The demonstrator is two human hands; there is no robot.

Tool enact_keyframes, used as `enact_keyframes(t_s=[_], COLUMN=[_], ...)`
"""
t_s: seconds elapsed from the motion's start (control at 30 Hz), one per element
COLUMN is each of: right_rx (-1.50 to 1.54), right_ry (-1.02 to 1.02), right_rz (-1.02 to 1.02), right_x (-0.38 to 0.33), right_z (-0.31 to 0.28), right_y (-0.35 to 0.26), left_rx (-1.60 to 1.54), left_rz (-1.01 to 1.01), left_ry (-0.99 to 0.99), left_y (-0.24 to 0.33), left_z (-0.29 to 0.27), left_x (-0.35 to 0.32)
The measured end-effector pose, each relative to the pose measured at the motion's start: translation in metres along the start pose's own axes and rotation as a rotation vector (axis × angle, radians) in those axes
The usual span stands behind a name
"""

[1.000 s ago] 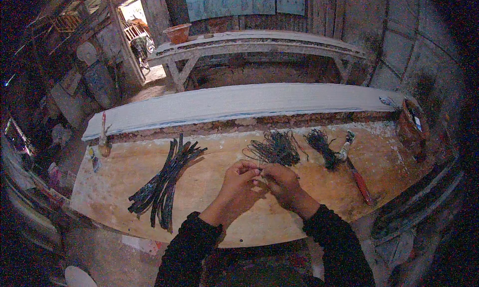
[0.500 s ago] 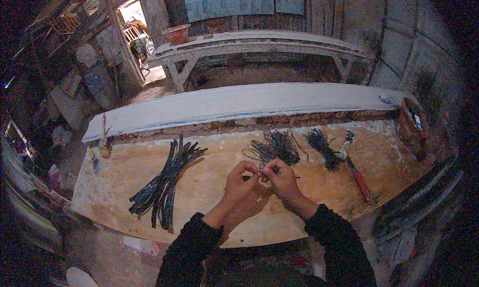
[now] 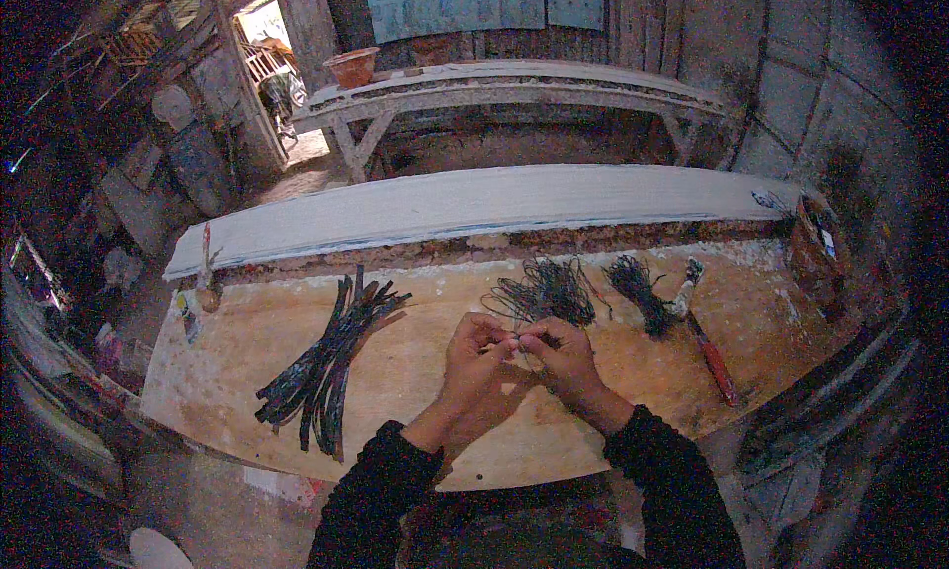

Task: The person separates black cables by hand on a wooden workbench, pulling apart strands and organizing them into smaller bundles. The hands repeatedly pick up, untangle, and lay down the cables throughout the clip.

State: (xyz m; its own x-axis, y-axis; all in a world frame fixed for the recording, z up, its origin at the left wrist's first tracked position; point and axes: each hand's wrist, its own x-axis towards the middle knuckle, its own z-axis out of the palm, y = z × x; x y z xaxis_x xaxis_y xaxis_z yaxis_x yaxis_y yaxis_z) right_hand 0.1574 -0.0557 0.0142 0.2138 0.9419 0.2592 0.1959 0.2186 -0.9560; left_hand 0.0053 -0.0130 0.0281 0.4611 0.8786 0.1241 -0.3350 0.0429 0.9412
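Observation:
My left hand (image 3: 477, 363) and my right hand (image 3: 563, 359) meet above the middle of the wooden board (image 3: 395, 431), fingertips pinched close together. Between them is something small and thin that I cannot make out. Just beyond my fingers lies a loose tangle of thin dark cord (image 3: 547, 287). A tighter dark cord bundle (image 3: 641, 294) sits to its right. Next to that bundle is a hammer-like tool (image 3: 712, 356) with a red handle and a whitish head. Left of my hands, a bunch of flat black strips (image 3: 324, 366) lies slantwise on the board.
A long white slab (image 3: 474, 198) runs along the board's far edge. At the right end stands a brown container (image 3: 819, 248). Small objects, one a brush-like tool (image 3: 207, 272), are at the left end. Farther back, a bench (image 3: 514, 89) carries an orange-brown bowl (image 3: 353, 68).
My fingertips have shifted slightly against each other, the right hand's fingers drawing a little closer to the left's. Everything on the board lies as before.

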Motion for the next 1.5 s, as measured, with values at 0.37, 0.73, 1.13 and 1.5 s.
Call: enact_keyframes(t_s=[0.37, 0.73, 1.13, 1.5], right_rx=[-0.399, -0.375, 0.559, 0.744], right_ry=[0.018, -0.053, -0.334, -0.253], right_rz=[-0.446, -0.258, 0.284, 0.342], right_x=[-0.005, -0.002, -0.004, -0.002], right_z=[-0.001, 0.002, -0.003, -0.005], right_y=[-0.039, -0.018, -0.017, -0.018], left_rx=[0.278, 0.451, -0.238, -0.052], left_rz=[0.171, 0.300, -0.100, -0.033], left_ry=[-0.018, -0.018, -0.033, -0.042], left_y=[-0.028, -0.020, -0.030, -0.013], left_z=[-0.018, -0.008, -0.009, -0.004], left_x=[0.005, -0.002, 0.011, 0.003])
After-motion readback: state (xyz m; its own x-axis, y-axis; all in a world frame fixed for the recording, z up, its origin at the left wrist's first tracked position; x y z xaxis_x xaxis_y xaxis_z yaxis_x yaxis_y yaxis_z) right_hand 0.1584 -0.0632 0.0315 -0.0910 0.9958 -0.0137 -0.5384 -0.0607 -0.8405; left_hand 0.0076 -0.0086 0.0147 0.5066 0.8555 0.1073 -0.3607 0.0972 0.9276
